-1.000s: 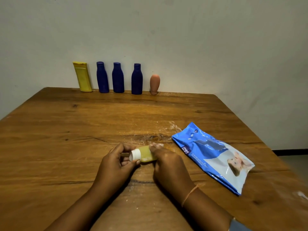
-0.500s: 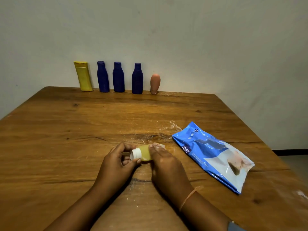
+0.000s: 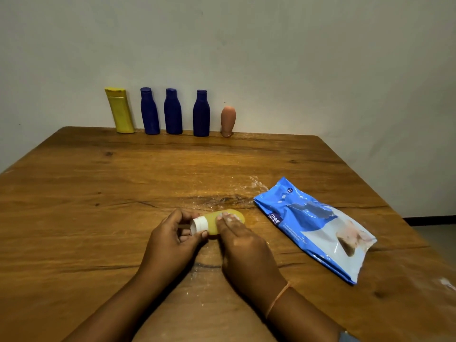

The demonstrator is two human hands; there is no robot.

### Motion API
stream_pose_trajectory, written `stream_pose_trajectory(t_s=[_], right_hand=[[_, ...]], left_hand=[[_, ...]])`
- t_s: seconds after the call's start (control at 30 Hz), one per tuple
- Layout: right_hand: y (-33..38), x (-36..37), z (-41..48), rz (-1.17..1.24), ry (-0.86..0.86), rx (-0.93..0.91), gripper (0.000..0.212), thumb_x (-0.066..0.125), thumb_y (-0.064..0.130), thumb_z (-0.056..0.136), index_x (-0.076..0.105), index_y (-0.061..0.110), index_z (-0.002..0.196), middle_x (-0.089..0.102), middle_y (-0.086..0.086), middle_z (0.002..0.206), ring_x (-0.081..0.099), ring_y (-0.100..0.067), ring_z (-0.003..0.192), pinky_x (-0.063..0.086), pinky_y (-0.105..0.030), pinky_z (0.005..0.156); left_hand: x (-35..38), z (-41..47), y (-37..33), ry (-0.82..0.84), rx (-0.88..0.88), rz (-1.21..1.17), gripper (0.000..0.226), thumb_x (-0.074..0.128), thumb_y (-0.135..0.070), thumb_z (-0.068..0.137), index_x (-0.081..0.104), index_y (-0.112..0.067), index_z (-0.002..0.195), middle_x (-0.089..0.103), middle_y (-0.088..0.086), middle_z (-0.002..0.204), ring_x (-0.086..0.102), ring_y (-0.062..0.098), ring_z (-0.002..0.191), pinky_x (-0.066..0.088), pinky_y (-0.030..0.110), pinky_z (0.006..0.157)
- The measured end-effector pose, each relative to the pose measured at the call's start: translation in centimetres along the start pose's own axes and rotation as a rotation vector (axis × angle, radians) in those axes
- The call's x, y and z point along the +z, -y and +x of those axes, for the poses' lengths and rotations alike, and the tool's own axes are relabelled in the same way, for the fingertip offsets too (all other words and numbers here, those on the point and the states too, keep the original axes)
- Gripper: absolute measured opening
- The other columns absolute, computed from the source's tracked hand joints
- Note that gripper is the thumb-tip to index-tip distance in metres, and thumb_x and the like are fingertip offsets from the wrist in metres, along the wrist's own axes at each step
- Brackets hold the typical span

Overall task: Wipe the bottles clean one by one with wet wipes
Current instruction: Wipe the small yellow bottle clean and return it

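1. Where the desk meets the wall, well behind the small yellow bottle and to its left, a tall yellow bottle stands with a slight lean.
2. Also behind and left of the small yellow bottle, three dark blue bottles stand upright in a row at the wall, each apart from the next.
3. At the small yellow bottle's left end, the left hand grips it. The fingers and thumb curl round the white cap, which points toward this hand.
4. The small yellow bottle itself lies on its side on the near middle of the desk, between the two hands.
5. Straight behind the small yellow bottle, at the wall, a peach bottle stands, shorter than the blue ones.
6. The right hand lies over the body of the small yellow bottle, its fingers fairly straight rather than wrapped round it. The fingertips press what looks like a whitish wet wipe against the plastic, and little of the wipe shows. A thin thread band circles this wrist.
7. Right of the small yellow bottle, near it but apart, a blue wipes pack lies flat on the desk at a slant.
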State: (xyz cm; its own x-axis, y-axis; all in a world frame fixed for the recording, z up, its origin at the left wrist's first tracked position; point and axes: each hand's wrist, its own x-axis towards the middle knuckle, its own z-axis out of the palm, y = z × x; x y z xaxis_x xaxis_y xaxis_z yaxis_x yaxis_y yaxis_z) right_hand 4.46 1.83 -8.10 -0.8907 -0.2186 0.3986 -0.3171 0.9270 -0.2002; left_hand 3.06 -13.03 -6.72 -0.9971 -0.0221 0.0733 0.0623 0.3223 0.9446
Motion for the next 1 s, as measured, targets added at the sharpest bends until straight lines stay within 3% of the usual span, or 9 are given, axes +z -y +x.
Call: stream_pose_trajectory(t_s=[0.07,0.17,0.27,0.37,0.5,0.67,0.8,0.87,1.0], right_hand=[[-1.6,0.0,0.5,0.025,0.016,0.111,0.049,0.072,0.003,0.061,0.066,0.005,0.109,0.070,-0.013,0.101,0.069,-0.024,0.090,0.055,-0.029,0.072],[-1.3,-0.1,0.9,0.041,0.015,0.170,0.042,0.059,0.002,0.069,0.064,0.001,0.111,0.068,-0.017,0.105,0.067,-0.029,0.095,0.054,-0.034,0.078],[1.5,0.0,0.1,0.049,-0.035,0.057,0.048,0.069,0.006,0.061,0.065,0.002,0.109,0.069,-0.015,0.107,0.066,-0.026,0.100,0.053,-0.032,0.080],[3.0,-0.3,-0.4,0.039,-0.062,-0.094,0.044,0.053,0.012,0.072,0.063,0.005,0.114,0.067,-0.012,0.113,0.062,-0.023,0.107,0.049,-0.030,0.088],[-0.1,-0.2,0.3,-0.001,-0.028,-0.031,0.054,0.076,0.006,0.059,0.065,0.007,0.112,0.068,-0.011,0.109,0.066,-0.022,0.101,0.051,-0.032,0.085],[-1.0,-0.8,1.6,0.082,0.010,0.104,0.043,0.060,0.002,0.076,0.060,0.003,0.119,0.064,-0.014,0.115,0.060,-0.027,0.109,0.047,-0.033,0.093],[2.8,-0.6,0.1,0.104,-0.018,-0.075,0.055,0.077,0.010,0.059,0.064,0.004,0.112,0.068,-0.013,0.110,0.064,-0.025,0.104,0.050,-0.033,0.087],[2.2,-0.4,0.0,0.091,-0.027,-0.130,0.055,0.077,0.011,0.060,0.064,0.006,0.113,0.068,-0.011,0.111,0.064,-0.023,0.105,0.049,-0.032,0.089],[-2.5,-1.1,1.3,0.046,0.057,0.116,0.041,0.057,0.002,0.077,0.059,0.007,0.118,0.065,-0.012,0.114,0.061,-0.026,0.106,0.048,-0.030,0.088]], left_hand=[[0.1,0.0,-0.1,-0.001,-0.008,0.007,0.027,0.074,-0.005,0.076,0.062,-0.022,0.093,0.068,0.000,0.087,0.066,0.004,0.072,0.052,0.015,0.055],[0.2,-0.1,-0.4,-0.006,-0.014,0.018,0.026,0.074,-0.006,0.077,0.061,-0.022,0.093,0.067,-0.003,0.085,0.065,0.003,0.068,0.050,0.014,0.053],[0.3,-0.1,-0.6,-0.013,-0.040,-0.022,0.021,0.073,-0.010,0.078,0.061,-0.022,0.090,0.065,-0.004,0.075,0.060,0.005,0.060,0.046,0.018,0.052],[0.2,0.1,-0.4,-0.024,-0.064,-0.079,0.014,0.072,-0.014,0.079,0.061,-0.019,0.086,0.063,-0.001,0.062,0.057,0.011,0.055,0.046,0.026,0.049],[0.3,0.1,-0.4,-0.024,-0.087,-0.065,0.019,0.074,-0.009,0.077,0.061,-0.017,0.087,0.068,0.007,0.070,0.066,0.024,0.067,0.057,0.037,0.059],[0.3,-0.2,-0.8,-0.016,-0.105,-0.039,0.024,0.075,-0.006,0.075,0.061,-0.016,0.091,0.068,0.010,0.077,0.068,0.024,0.074,0.060,0.039,0.066],[0.1,-0.1,-1.0,-0.011,-0.127,-0.095,0.020,0.076,-0.008,0.074,0.063,-0.018,0.086,0.070,0.004,0.070,0.065,0.013,0.061,0.051,0.028,0.053],[-0.1,0.0,-1.0,-0.007,-0.155,-0.125,0.022,0.077,-0.006,0.073,0.064,-0.016,0.087,0.071,0.007,0.073,0.068,0.020,0.067,0.055,0.034,0.058],[-0.1,-0.1,-1.3,0.019,-0.169,-0.137,0.028,0.075,0.002,0.071,0.062,-0.015,0.090,0.069,0.009,0.086,0.069,0.024,0.077,0.060,0.041,0.070]])
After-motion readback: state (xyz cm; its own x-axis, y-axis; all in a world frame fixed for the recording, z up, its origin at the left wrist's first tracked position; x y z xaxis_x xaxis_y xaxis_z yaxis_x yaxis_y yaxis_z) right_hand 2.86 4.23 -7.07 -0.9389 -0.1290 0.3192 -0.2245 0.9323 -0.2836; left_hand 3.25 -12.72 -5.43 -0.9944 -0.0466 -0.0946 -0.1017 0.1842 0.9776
